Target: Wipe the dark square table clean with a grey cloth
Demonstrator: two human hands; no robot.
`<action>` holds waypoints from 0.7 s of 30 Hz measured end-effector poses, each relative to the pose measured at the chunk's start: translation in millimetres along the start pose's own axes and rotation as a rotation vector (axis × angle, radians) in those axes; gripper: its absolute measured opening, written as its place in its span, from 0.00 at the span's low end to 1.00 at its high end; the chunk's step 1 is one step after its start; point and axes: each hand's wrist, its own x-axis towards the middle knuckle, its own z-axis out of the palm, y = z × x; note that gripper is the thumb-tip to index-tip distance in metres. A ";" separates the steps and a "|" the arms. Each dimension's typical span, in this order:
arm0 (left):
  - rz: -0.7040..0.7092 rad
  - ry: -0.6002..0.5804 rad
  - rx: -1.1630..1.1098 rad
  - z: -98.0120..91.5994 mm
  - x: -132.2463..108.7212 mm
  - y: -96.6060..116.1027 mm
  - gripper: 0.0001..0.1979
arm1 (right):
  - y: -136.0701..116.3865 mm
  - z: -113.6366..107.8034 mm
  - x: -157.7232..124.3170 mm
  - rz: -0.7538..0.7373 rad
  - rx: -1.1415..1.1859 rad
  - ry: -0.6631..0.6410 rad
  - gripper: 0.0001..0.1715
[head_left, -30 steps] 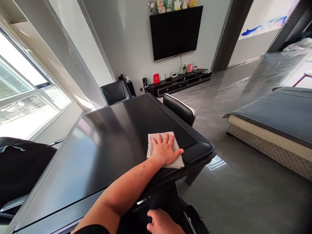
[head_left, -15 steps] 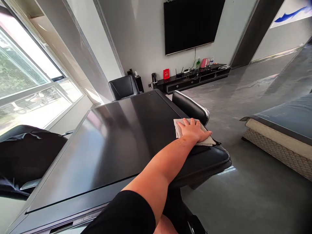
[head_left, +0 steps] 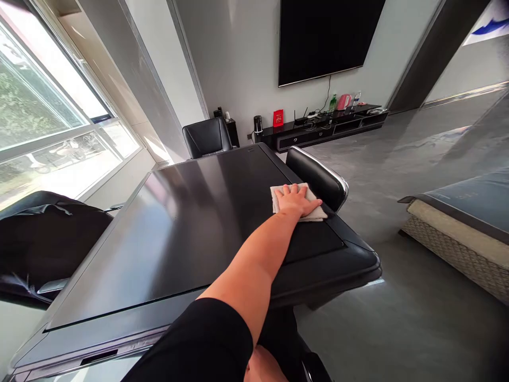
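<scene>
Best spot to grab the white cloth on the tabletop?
Pinch the exposed corner of the white cloth from above, coming in from the right of the view. It lies flat on the dark tabletop, and the left hand covers its middle, so that corner is the freest edge.

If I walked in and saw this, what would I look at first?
You'd probably spot the left hand first, lying flat on a white cloth on the big shiny black table. Beyond it, a huge black TV hangs on the far wall, and a bright window fills the left side.
</scene>
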 end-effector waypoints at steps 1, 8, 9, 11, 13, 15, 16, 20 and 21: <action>-0.018 0.007 0.006 -4.8 -3.7 -14.5 0.54 | 0.4 0.3 1.2 -0.004 -0.002 -0.006 0.33; -0.184 0.043 0.075 -49.5 -54.1 -146.6 0.52 | 3.8 1.1 4.0 -0.023 -0.014 -0.007 0.39; -0.205 0.052 0.083 -55.6 -64.2 -166.4 0.51 | 3.9 1.1 4.0 -0.023 -0.021 -0.007 0.39; -0.252 0.068 0.102 -66.9 -85.1 -204.8 0.50 | 3.6 0.7 3.3 -0.026 -0.027 -0.005 0.38; -0.323 0.073 0.120 -77.1 -106.2 -242.3 0.50 | 2.5 -0.9 0.8 -0.020 -0.021 -0.002 0.38; -0.406 0.072 0.141 -86.7 -127.8 -279.9 0.50 | 0.6 -3.8 -3.6 -0.011 0.007 0.004 0.38; -0.448 0.076 0.156 -91.3 -139.4 -298.9 0.50 | -0.6 -5.5 -6.0 -0.009 0.025 0.002 0.38; -0.596 0.111 0.184 -109.8 -195.3 -375.0 0.50 | -5.3 -9.9 -11.2 -0.029 0.030 -0.009 0.37; -0.634 0.119 0.182 -114.4 -212.0 -393.4 0.51 | -5.8 -9.9 -10.7 -0.032 0.015 -0.009 0.36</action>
